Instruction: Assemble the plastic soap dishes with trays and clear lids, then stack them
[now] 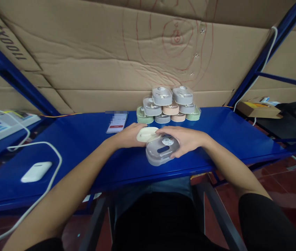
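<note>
My left hand (130, 136) is closed around the left end of a cream oval piece (146, 135) with rounded corners. My right hand (188, 138) grips a clear plastic box (159, 150) by its right side, thumb and fingers curled over the edge. On the box are a round white label and an oval slot that looks dark blue. The box is tilted over the front of the blue table, and its upper left edge meets or overlaps the cream piece; I cannot tell whether they touch. My right fingertips reach close to the cream piece.
Behind my hands, several clear-lidded boxes (162, 108) with grey, green and peach bases are stacked on the blue table (85, 150). A phone (117, 122) lies left of them. Farther left are a white earbud case (36, 172) and a white cable (57, 164). Cardboard (90, 76) stands behind.
</note>
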The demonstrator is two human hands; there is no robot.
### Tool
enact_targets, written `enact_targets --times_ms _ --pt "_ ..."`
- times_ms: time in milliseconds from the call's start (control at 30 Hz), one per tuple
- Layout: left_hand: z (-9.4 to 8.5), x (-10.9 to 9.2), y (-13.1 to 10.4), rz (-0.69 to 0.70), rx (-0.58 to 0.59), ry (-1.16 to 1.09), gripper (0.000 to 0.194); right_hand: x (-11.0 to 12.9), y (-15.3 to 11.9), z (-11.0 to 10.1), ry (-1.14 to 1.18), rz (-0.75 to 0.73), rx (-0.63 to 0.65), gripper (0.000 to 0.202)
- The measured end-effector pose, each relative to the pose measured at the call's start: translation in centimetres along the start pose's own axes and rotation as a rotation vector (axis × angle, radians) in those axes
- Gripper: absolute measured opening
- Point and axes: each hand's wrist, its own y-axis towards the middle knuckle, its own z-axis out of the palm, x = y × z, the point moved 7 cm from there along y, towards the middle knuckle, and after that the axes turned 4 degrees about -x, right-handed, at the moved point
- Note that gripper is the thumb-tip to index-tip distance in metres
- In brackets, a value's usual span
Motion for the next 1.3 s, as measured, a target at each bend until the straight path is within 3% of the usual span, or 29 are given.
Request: enact_targets --times_ms 133,400,500,567,700,867,1100,1300 --pt "0.2 0.0 0.1 -0.02 0.024 -0.009 0.076 0.1 0.2 0.6 -0.007 0.032 0.03 0.106" --pt "0.4 1.2 0.2 -0.058 0.017 -0.025 0.096 -0.3 0.3 1.3 -0.019 0.043 0.065 0.116" --pt "0.5 2.0 0.2 -0.056 -0.019 -0.057 0.104 -0.4 0.2 0.2 -0.001 0.018 -0.011 0.111" --pt "0.9 1.9 0.3 -0.03 -0.052 -0.113 0.112 -0.7 0.2 -1.1 0.017 0.023 -0.134 0.11" --pt "2.4 0.1 0.6 0.085 -0.165 -0.366 0.127 -2.2 0.2 -2.6 -0.012 0.117 -0.363 0.116" --pt "3.9 -1.2 0.5 0.077 -0.325 -0.497 0.147 -3.0 0.6 -1.8 -0.053 0.209 -0.348 0.115" --pt "2.9 -1.3 0.0 0.032 -0.107 -0.436 0.156 -3.1 0.3 -1.9 -0.103 0.225 -0.312 0.116" --pt "2.2 -0.2 -0.3 -0.047 0.006 -0.319 0.152 -3.6 1.3 0.2 -0.133 0.291 -0.212 0.117"
